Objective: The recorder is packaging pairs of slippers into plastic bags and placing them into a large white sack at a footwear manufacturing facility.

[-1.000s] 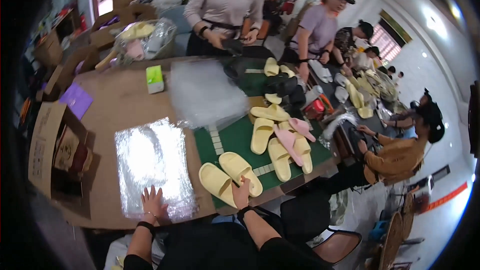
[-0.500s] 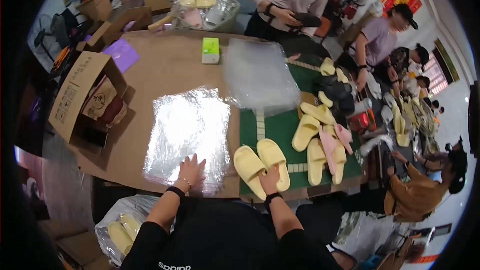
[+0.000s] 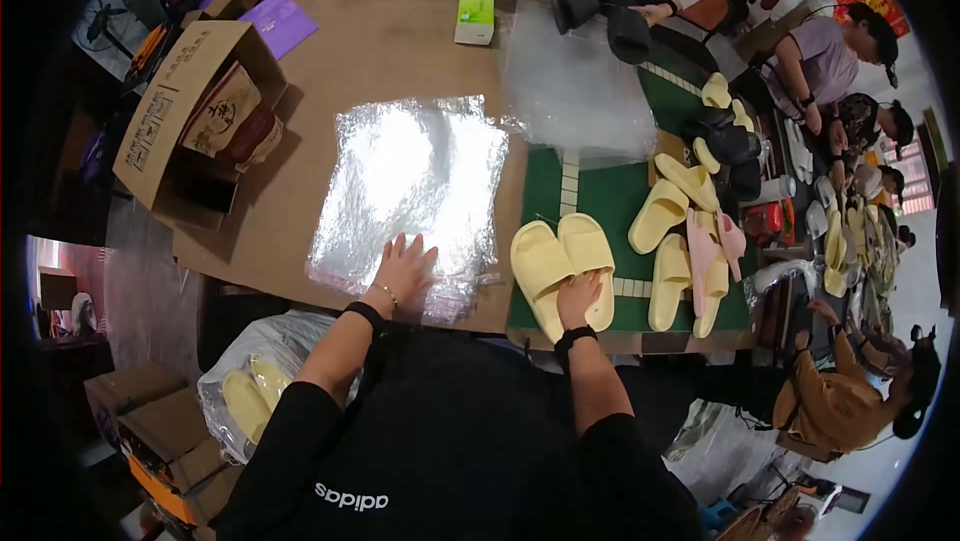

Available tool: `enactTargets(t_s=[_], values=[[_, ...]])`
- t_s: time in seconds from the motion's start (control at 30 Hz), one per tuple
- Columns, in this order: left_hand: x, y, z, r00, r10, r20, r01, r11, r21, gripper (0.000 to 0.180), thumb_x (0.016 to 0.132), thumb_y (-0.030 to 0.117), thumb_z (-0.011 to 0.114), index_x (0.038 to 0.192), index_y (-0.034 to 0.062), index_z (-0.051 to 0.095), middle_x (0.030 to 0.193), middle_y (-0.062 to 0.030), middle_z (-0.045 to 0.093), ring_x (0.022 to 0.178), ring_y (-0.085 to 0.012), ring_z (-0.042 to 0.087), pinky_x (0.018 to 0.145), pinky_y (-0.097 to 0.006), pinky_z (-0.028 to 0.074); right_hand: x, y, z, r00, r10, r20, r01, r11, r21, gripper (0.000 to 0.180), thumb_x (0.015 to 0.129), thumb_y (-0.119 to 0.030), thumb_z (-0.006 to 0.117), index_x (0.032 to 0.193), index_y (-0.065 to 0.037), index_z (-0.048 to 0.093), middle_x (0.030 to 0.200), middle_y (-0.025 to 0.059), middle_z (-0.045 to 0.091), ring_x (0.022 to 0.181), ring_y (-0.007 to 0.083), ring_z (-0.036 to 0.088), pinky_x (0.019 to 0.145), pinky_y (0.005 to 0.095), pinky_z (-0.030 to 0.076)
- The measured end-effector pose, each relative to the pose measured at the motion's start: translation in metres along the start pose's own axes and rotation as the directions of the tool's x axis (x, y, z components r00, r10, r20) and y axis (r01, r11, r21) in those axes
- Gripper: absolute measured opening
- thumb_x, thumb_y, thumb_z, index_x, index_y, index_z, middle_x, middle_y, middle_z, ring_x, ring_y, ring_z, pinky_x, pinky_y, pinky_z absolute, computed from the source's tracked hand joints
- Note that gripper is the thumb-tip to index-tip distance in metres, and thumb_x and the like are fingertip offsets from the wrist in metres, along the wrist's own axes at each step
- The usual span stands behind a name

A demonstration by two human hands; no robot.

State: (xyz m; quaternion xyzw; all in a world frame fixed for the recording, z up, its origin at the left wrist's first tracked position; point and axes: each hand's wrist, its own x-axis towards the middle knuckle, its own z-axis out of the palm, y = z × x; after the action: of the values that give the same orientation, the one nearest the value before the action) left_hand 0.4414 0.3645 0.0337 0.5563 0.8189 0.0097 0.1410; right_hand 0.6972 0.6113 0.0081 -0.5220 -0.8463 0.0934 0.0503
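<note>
My left hand [image 3: 404,273] lies flat with its fingers spread on the near part of a stack of shiny clear plastic bags [image 3: 415,161]. To the right, a pair of pale yellow slide slippers [image 3: 540,276] rests side by side on the green mat, toes pointing away from me. My right hand [image 3: 578,299] is at their heel end, its fingers curled over the inner edge of the right slipper. The thumb side is partly hidden between the two.
More yellow slippers [image 3: 660,216] and pink slippers [image 3: 703,256] lie on the green mat [image 3: 540,181]. Beyond the bags are larger clear sheets [image 3: 580,91] and a green-white box [image 3: 475,19]. An open carton [image 3: 160,136] stands left. A bag of slippers [image 3: 225,416] sits below. Co-workers line the right side.
The two slippers at my right hand have come closer together. The whole view has shifted, so the table sits higher and further right. Across the table, a person now holds up two black slippers.
</note>
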Motion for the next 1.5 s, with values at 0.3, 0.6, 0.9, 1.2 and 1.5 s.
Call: enactTargets(t_s=[0.3,0.6,0.9,1.2,1.5], values=[[0.012,0.007,-0.047,0.971,0.232,-0.062,-0.231,0.973,0.012,0.033,0.078,0.027,0.047,0.101,0.0055,0.059,0.131,-0.0108,0.039,0.127,-0.0303,0.026,0.104,-0.053,0.014,-0.036,-0.002,-0.065,0.99,-0.091,-0.105,0.138,0.745,0.652,0.042,0.072,-0.009,0.058,0.113,-0.003,0.053,0.123,0.0179,0.045,0.117,0.0409,0.033,0.099,0.0499,0.021],[0.056,0.027,-0.049,0.862,0.423,0.278,-0.485,0.848,0.214,0.045,0.075,0.029,0.052,0.117,0.0129,0.055,0.142,-0.0011,0.025,0.134,-0.0205,0.013,0.106,-0.055,0.003,-0.034,-0.083,-0.133,0.772,-0.622,-0.131,0.611,0.668,0.425,0.044,0.069,-0.017,0.062,0.112,-0.007,0.056,0.122,0.0168,0.046,0.119,0.0386,0.033,0.099,0.0495,0.022],[0.042,0.025,-0.034,0.94,0.303,0.154,-0.296,0.953,-0.069,0.053,0.078,0.02,0.047,0.129,0.0072,0.04,0.136,-0.0062,0.035,0.132,-0.0226,0.019,0.107,-0.049,0.009,-0.002,-0.052,-0.04,0.908,-0.42,0.011,0.417,0.904,0.092,0.04,0.066,-0.011,0.056,0.103,0.003,0.053,0.108,0.0191,0.052,0.108,0.0366,0.04,0.096,0.0461,0.028],[0.059,-0.012,0.002,0.949,0.281,-0.145,-0.316,0.839,-0.443,0.03,0.088,0.027,0.04,0.103,0.0113,0.061,0.113,-0.0067,0.057,0.112,-0.0316,0.046,0.093,-0.037,0.038,-0.028,-0.034,-0.106,0.876,-0.473,0.092,0.269,0.64,0.72,0.039,0.073,-0.008,0.061,0.11,-0.001,0.053,0.119,0.021,0.047,0.113,0.0391,0.041,0.094,0.0404,0.036],[0.082,0.025,-0.035,0.994,0.05,0.099,0.057,0.538,-0.841,0.037,0.091,0.027,0.039,0.119,0.0054,0.052,0.115,-0.0115,0.057,0.104,-0.0212,0.054,0.091,-0.03,0.04,-0.048,-0.029,-0.103,0.826,-0.542,0.156,0.265,0.617,0.741,0.031,0.073,-0.007,0.06,0.103,-0.002,0.058,0.115,0.0201,0.05,0.107,0.0383,0.045,0.09,0.0401,0.038]])
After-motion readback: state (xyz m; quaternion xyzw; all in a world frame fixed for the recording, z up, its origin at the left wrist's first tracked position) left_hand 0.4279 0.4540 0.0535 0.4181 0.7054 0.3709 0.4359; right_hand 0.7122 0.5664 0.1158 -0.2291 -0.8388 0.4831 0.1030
